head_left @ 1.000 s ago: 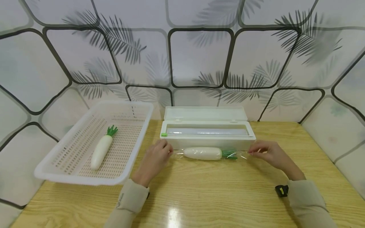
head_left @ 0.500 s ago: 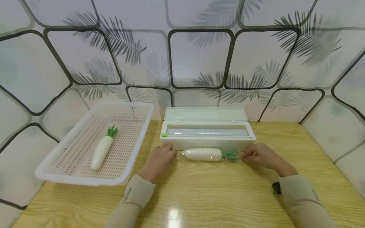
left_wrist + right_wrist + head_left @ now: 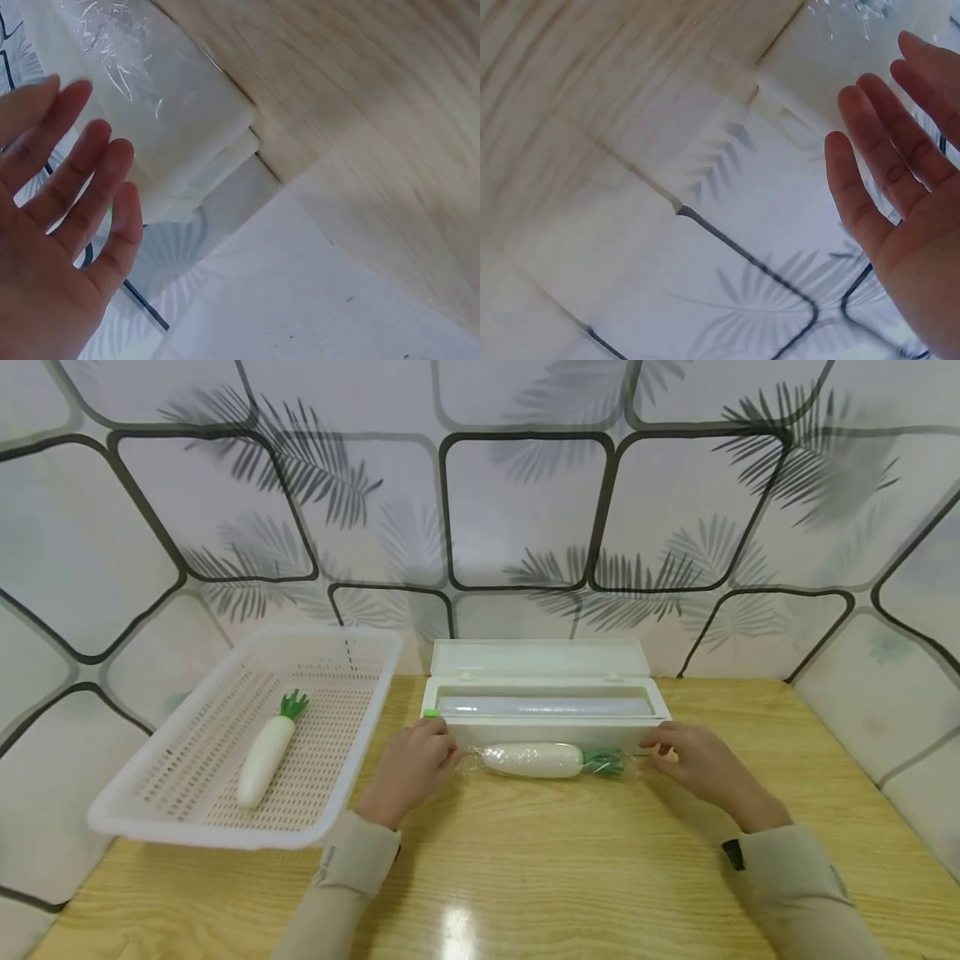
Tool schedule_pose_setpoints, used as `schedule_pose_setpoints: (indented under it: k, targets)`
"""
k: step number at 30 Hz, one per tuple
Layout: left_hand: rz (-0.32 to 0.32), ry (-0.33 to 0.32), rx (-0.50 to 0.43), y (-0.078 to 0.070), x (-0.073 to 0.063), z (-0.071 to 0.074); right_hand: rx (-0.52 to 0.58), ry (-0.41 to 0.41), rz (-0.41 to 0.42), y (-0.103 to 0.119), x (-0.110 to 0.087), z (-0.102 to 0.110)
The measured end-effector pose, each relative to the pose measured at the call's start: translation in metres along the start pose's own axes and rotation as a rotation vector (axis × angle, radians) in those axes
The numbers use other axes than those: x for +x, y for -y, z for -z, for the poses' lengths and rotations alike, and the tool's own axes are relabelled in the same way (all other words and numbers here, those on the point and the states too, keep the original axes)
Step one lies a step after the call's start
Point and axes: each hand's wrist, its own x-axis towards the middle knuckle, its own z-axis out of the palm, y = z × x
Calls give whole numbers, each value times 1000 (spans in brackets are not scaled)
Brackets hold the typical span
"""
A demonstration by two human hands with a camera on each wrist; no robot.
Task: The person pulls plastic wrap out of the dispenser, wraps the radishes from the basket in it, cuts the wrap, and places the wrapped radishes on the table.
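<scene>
A white radish (image 3: 532, 760) with green leaf stubs lies sideways on the table, wrapped in clear plastic film with crinkled ends. Just beyond it stands a white cling film dispenser (image 3: 555, 735), lid raised, a film roll (image 3: 543, 706) inside. My left hand (image 3: 412, 768) is beside the film's left end; the left wrist view shows its fingers (image 3: 79, 172) loosely bent, thumb near the index finger, nothing visible between them. At the leafy end is my right hand (image 3: 701, 768), its thumb and index finger slightly apart. Relaxed fingers (image 3: 885, 142) appear in the right wrist view, apart from the film.
On the left a white plastic basket (image 3: 337, 802) holds a second radish (image 3: 266, 760), unwrapped. A green slider (image 3: 431, 714) sits at the dispenser's left end. The wooden table (image 3: 570, 868) extends in front, and a patterned wall covering (image 3: 525, 510) rises behind.
Both hands moved inward and down to the film ends, then lifted slightly. The right hand's earlier pinch on the film has loosened. The stretched film ends are now crumpled closer to the radish.
</scene>
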Motion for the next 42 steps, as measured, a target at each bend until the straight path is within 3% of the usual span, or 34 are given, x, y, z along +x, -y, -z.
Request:
schedule_pose_setpoints:
  k: [3, 6, 9, 15, 22, 27, 33, 37, 42]
  targets:
    - [-34, -51, -1, -2, 4, -4, -143, -15, 60, 9, -1, -3]
    - [-24, -30, -15, -6, 7, -7, -249, -48, 119, 15, 1, -10]
    - [20, 22, -47, -11, 9, -11, -244, -27, 117, 19, 4, -17]
    - [61, 135, -68, -19, 15, -20, -156, 105, 13, 23, 7, -23]
    - [51, 133, 15, -19, 18, -27, 55, 114, -88, 20, 16, -28]
    - [12, 105, 12, -16, 16, -24, 251, 138, -170, 17, 16, -23]
    - [-50, 54, -19, -14, 12, -16, 371, 142, -189, 19, 11, -15]
    - [-62, 109, -52, -15, 9, -13, 483, 183, -285, 20, 9, -11]
    - [-13, 198, -125, -18, 7, -12, 692, 197, -437, 23, 8, -10]
